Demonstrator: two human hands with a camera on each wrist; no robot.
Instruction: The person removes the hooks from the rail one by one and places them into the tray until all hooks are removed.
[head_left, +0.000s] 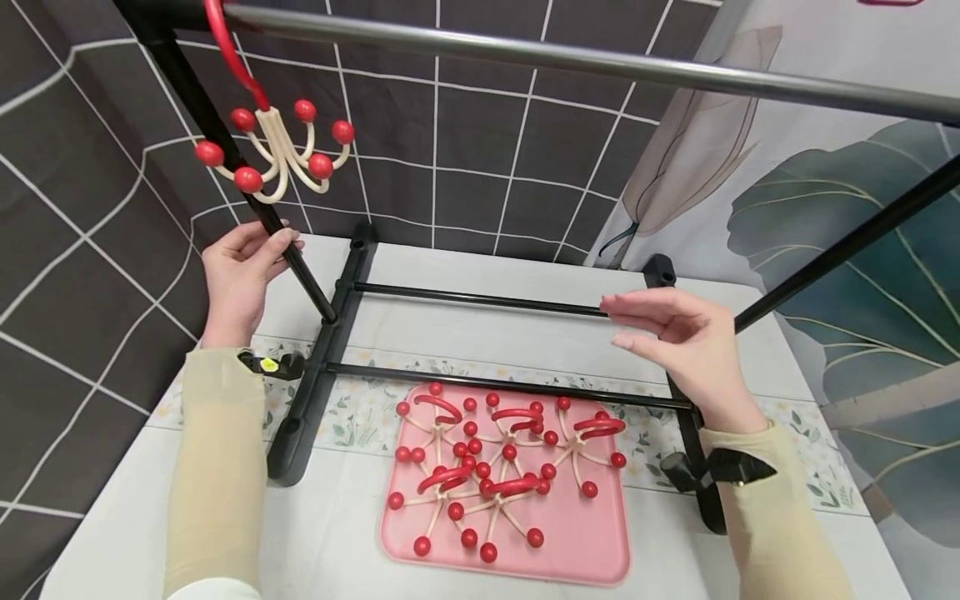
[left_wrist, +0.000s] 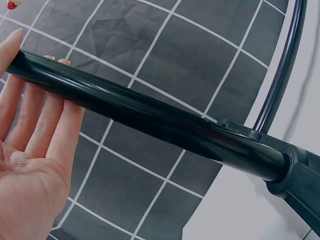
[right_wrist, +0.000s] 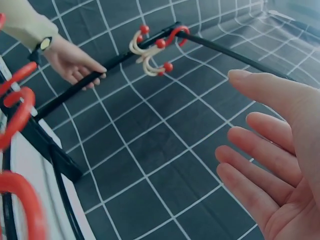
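My left hand (head_left: 238, 275) holds the slanting black left post (head_left: 306, 279) of a rack. The left wrist view shows its thumb on one side of the post (left_wrist: 140, 112) and the fingers behind. Above that hand, a hanger hook (head_left: 281, 154) with a red hooked top and cream prongs tipped with red balls hangs near the left end of the grey rod (head_left: 525, 54). My right hand (head_left: 686, 333) is in the air on the rack's right side, holding nothing. Its fingers (right_wrist: 265, 150) are extended and slightly bent, with the thumb apart, in the right wrist view.
A pink tray (head_left: 600, 542) with several more red-and-cream hooks (head_left: 442, 492) lies at the front of the white table (head_left: 330, 533). Two thin black crossbars (head_left: 480, 296) join the rack's feet. Behind stand a dark gridded cloth (head_left: 480, 142) and a leaf-patterned curtain (head_left: 840, 192).
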